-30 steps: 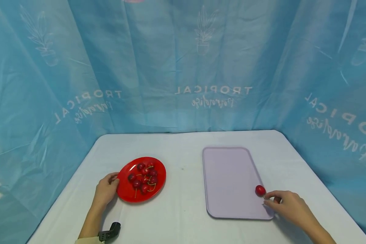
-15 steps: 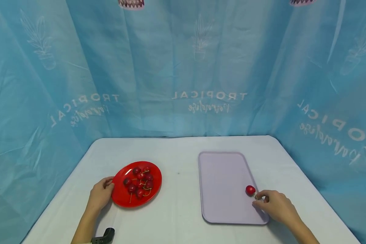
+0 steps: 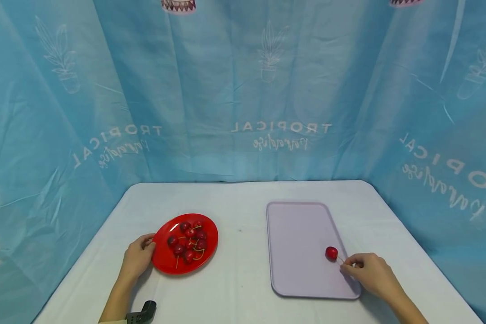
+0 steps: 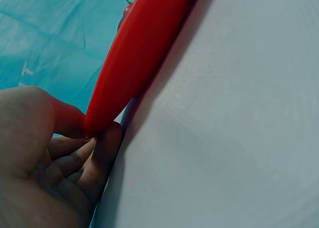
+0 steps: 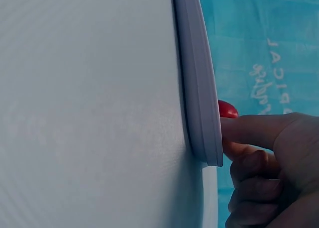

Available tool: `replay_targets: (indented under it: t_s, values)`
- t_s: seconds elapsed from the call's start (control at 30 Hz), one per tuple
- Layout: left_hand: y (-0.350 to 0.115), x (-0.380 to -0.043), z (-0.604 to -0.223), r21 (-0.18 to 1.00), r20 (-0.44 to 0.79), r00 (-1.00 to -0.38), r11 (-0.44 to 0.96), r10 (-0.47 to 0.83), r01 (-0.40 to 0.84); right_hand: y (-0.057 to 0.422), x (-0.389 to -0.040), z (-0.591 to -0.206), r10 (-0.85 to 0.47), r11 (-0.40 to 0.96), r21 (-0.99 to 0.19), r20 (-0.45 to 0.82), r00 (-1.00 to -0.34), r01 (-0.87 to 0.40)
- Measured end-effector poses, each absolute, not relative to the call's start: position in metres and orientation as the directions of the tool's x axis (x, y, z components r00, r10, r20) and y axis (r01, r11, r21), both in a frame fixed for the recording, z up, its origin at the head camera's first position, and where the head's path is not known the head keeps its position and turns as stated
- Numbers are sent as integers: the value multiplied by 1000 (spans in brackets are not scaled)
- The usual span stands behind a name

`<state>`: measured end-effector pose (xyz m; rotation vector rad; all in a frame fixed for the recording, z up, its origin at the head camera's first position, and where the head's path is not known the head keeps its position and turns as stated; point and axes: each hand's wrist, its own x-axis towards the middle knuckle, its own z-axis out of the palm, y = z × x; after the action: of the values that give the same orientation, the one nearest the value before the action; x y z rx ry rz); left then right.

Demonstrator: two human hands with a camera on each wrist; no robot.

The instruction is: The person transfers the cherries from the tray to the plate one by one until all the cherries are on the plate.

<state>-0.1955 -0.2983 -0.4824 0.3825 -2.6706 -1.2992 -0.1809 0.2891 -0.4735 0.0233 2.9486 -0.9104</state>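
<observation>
In the head view, a red plate (image 3: 186,269) with several dark red cherries (image 3: 189,256) on it is at the left. My left hand (image 3: 139,254) pinches the plate's left rim. The left wrist view shows the thumb above the plate's edge (image 4: 134,58) and fingers below it. To the right lies a pale lilac tray (image 3: 299,243), with a single cherry (image 3: 331,253) near its right edge. My right hand (image 3: 366,270) pinches the end of that cherry's stem at the tray's lower right. In the right wrist view, the tray's side mostly hides this cherry (image 5: 228,109).
A white-covered table (image 3: 243,270) lies under the plate and tray, with a gap of tabletop between them. Blue printed curtains (image 3: 243,90) surround the back and sides. A black band (image 3: 141,312) is on the left wrist.
The single cherry has moved left, further over the tray from its right edge, with the right hand. More stem now shows between cherry and fingers. The head view shifted slightly; the left hand keeps its hold.
</observation>
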Motion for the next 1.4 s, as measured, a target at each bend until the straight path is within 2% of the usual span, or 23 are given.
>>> replay_targets:
  t_s: [0.4,1.4]
  values:
    - [-300,-198,-486,780,44,-954,606,-297,-153,286,-182,-463,15,800,-599,-50,-999,42]
    - [-297,-194,-484,787,50,-955,600,-294,-144,231,-205,-443,-165,722,-661,122,-979,-204]
